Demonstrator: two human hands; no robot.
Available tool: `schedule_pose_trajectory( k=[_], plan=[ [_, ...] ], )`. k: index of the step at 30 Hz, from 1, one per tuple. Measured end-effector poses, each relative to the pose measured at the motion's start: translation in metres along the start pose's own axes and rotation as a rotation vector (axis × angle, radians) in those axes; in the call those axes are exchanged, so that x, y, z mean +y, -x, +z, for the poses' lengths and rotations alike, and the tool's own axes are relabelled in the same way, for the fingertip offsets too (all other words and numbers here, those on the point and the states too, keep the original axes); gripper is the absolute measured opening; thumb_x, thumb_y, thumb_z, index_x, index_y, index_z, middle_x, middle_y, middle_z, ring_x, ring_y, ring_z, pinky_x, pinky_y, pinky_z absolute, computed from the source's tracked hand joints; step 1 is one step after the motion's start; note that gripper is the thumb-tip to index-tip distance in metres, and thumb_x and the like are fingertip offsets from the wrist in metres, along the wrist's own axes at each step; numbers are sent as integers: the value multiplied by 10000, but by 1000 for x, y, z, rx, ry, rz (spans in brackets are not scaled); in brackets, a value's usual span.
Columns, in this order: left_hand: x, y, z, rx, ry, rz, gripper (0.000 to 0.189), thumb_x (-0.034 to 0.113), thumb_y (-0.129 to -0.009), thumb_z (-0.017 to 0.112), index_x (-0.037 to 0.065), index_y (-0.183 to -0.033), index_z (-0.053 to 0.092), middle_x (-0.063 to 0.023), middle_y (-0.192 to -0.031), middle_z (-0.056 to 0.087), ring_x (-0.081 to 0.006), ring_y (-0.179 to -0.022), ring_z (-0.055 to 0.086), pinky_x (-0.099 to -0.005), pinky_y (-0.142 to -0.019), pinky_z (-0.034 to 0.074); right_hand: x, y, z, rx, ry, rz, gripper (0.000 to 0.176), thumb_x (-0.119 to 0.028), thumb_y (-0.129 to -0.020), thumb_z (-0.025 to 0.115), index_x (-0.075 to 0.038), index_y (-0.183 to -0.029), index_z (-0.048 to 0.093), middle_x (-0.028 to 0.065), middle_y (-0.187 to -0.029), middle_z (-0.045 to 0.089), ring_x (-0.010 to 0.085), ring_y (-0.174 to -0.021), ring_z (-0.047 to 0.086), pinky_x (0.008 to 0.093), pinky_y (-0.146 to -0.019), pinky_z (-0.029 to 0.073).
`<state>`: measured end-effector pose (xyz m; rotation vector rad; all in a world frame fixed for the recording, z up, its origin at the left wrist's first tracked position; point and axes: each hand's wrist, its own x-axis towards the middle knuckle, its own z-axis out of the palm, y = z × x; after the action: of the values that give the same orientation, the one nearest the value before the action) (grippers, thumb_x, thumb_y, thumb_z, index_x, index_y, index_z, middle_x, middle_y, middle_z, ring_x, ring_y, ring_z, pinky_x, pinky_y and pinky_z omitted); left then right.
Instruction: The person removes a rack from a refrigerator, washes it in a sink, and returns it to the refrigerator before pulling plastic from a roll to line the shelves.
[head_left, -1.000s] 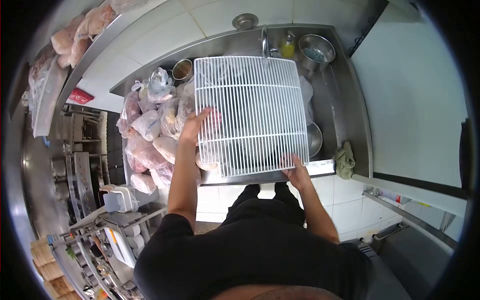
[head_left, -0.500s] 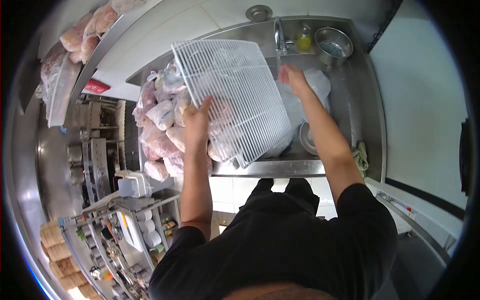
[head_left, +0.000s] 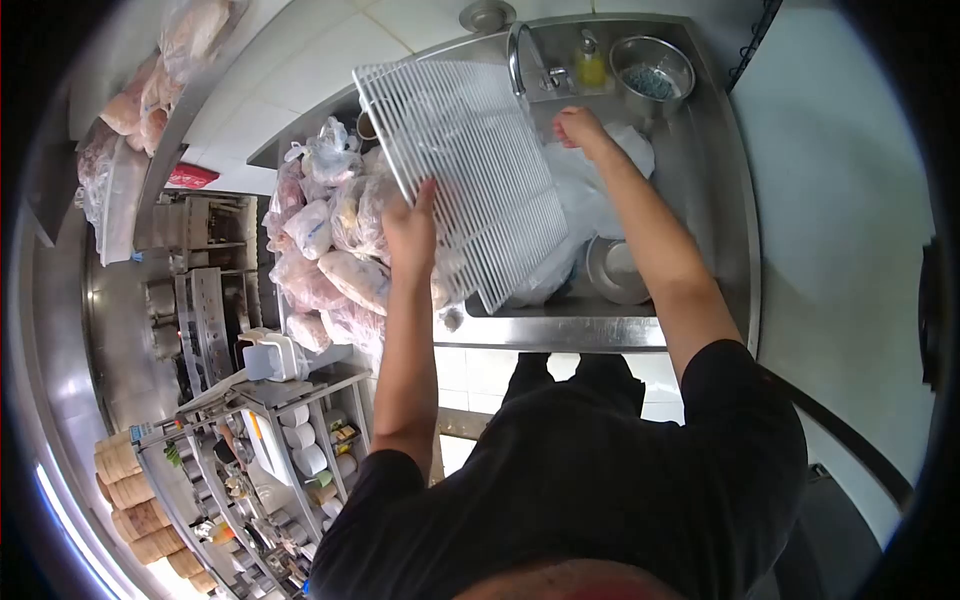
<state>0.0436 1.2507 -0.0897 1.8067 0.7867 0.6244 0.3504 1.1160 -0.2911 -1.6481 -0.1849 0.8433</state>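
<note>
My left hand (head_left: 410, 225) grips the left edge of a white wire rack (head_left: 475, 160), thumb on top of the bars. The rack is tilted, partly over the sink (head_left: 700, 215) and partly over bagged raw meat (head_left: 310, 230). Its upper right edge lies close to the spout of the tap (head_left: 515, 60). My right hand (head_left: 582, 128) is to the right of the rack, above a clear plastic bag (head_left: 600, 195) in the sink. Its fingers are curled closed, and whatever they may hold is hidden. A round metal bowl (head_left: 617, 270) sits below my right forearm.
Behind the sink stand a soap bottle (head_left: 590, 65) and a metal bowl (head_left: 652, 72) with bluish contents. More bagged meat (head_left: 195, 40) rests on a shelf at upper left. Lower left, a metal rack (head_left: 310, 390) holds dishes, with bamboo steamers (head_left: 135, 500) beyond it.
The view has shifted slightly. Relative to the tap, the wire rack has moved right, closer under the spout. My right hand has moved right, away from the spout. My left hand keeps its grip.
</note>
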Motion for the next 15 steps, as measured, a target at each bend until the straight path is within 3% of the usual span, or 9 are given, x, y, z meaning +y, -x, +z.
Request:
schedule_pose_trajectory(
  k=[3, 5, 8, 10, 12, 15],
  plan=[
    [27, 31, -15, 59, -41, -70, 280, 166, -984, 659, -70, -1130, 699, -90, -974, 730, -125, -851, 621, -288, -764, 493, 23, -72, -13, 237, 239, -76, 341, -194, -846, 591, -38, -1130, 697, 181, -1165, 713, 387, -1061, 681, 482, -881, 548],
    [38, 44, -28, 130, -110, -29, 301, 166, -985, 660, -75, -1164, 690, -98, -1019, 730, -131, -879, 630, -284, -784, 492, 25, -105, -7, 569, 397, -299, 411, -181, -846, 577, 14, -1200, 652, 237, -1215, 677, 429, -1110, 653, 491, -934, 527],
    [44, 57, -53, 165, -127, 11, 275, 140, -1000, 640, -67, -1175, 683, -91, -1034, 732, -148, -917, 670, -299, -810, 529, 45, -148, 9, 824, 466, -464, 496, -191, -862, 572, 83, -1276, 582, 300, -1275, 626, 433, -1158, 637, 491, -966, 520],
    [50, 65, -60, 189, -38, 16, 263, 136, -1004, 632, -67, -1157, 695, -75, -1027, 723, -124, -896, 641, -281, -802, 498, 33, -147, 11, 756, 365, -373, 513, -191, -867, 579, 85, -1300, 565, 299, -1264, 626, 423, -1146, 641, 472, -935, 530],
    [51, 73, -71, 189, 56, 9, 238, 120, -1010, 620, -63, -1135, 707, -62, -1015, 718, -103, -877, 625, -266, -783, 484, 11, -128, 3, 509, 180, -129, 498, -173, -861, 590, 48, -1307, 577, 263, -1208, 661, 418, -1098, 653, 440, -867, 546],
    [55, 83, -76, 219, 88, 18, 226, 118, -1009, 625, -60, -1116, 713, -62, -999, 716, -90, -859, 617, -255, -757, 484, -29, -110, -16, 267, 95, 90, 410, -227, -881, 580, 3, -1219, 614, 184, -1099, 681, 341, -935, 671, 426, -724, 558]
  ],
)
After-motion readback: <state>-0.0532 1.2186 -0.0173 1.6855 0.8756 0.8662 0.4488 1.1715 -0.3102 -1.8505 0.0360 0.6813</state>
